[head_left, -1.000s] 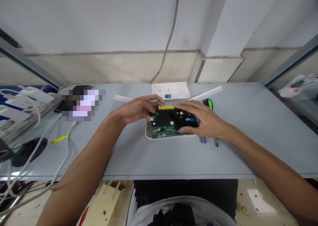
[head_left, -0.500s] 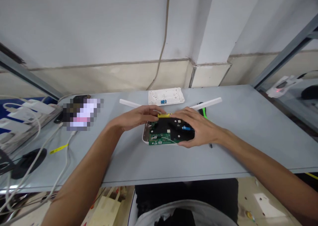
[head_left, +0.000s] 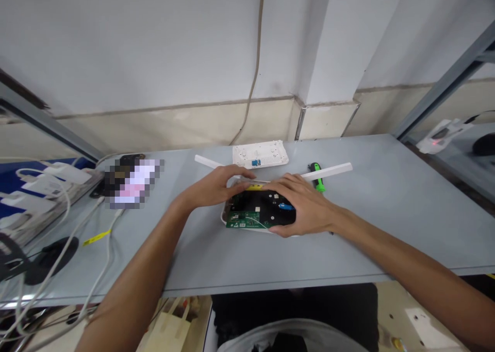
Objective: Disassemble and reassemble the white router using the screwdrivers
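An opened router lies at the middle of the grey table: a green circuit board (head_left: pixel 247 215) with a black patch, a yellow connector strip and a blue part sits in a white base shell (head_left: pixel 223 219). Two white antennas (head_left: pixel 328 172) stick out behind it. My left hand (head_left: pixel 216 187) curls over the board's far left corner, fingers bent on its edge. My right hand (head_left: pixel 299 205) wraps the right side of the board and shell, thumb at the near edge.
A white router cover (head_left: pixel 260 154) lies at the back near the wall. A green-handled screwdriver (head_left: pixel 317 182) rests right of the router. White cables (head_left: pixel 77 228), adapters and a black round object (head_left: pixel 46 251) crowd the left end. A blurred patch (head_left: pixel 131 182) sits left of centre.
The router has shifted slightly left and toward me under both hands. My right hand has closed further round its right side. The camera has tilted, so the table sits lower in view.
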A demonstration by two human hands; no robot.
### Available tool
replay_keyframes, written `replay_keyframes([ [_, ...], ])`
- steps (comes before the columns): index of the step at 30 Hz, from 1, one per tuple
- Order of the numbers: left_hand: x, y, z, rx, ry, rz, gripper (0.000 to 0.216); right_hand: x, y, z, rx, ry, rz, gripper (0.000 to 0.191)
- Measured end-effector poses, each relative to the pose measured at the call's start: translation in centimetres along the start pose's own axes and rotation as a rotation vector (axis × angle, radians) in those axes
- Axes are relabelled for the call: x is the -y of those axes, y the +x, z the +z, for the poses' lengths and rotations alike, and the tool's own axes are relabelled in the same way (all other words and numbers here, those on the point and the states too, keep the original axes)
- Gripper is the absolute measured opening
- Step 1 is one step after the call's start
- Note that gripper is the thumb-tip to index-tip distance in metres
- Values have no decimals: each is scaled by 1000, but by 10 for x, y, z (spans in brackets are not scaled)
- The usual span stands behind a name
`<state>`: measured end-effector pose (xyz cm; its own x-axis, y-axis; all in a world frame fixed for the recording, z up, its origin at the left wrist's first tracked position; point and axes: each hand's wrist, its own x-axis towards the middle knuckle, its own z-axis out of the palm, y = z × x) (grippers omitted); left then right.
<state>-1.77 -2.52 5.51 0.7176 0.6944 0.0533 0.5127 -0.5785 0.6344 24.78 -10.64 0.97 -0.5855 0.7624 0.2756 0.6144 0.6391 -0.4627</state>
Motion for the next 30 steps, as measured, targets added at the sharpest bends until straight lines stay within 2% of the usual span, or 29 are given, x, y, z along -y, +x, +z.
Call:
replay_keyframes([
  [3,-5,-3,-2,83,69,1,41,6,4,2,19,11,69,83],
  [7,-10,-8,-8,219,95,-52,81,10,6,2,35,27,113,83],
  [10,-9,-9,-8,262,84,-44,106,8,5,0,36,44,102,79],
  [13,-6,-10,-6,293,103,-4,120,6,4,-3,35,52,106,79],
  [17,-8,-11,-4,315,113,-1,124,5,4,-4,9,46,111,79],
  [21,-12,-10,-2,313,138,-5,118,1,4,-1,6,-41,28,76],
  [27,-9,-10,-2,295,147,-27,114,-5,-3,1,-81,-169,-88,64],
  [30,-10,-10,-2,301,164,-38,115,-8,-7,1,-120,-191,-140,50],
])
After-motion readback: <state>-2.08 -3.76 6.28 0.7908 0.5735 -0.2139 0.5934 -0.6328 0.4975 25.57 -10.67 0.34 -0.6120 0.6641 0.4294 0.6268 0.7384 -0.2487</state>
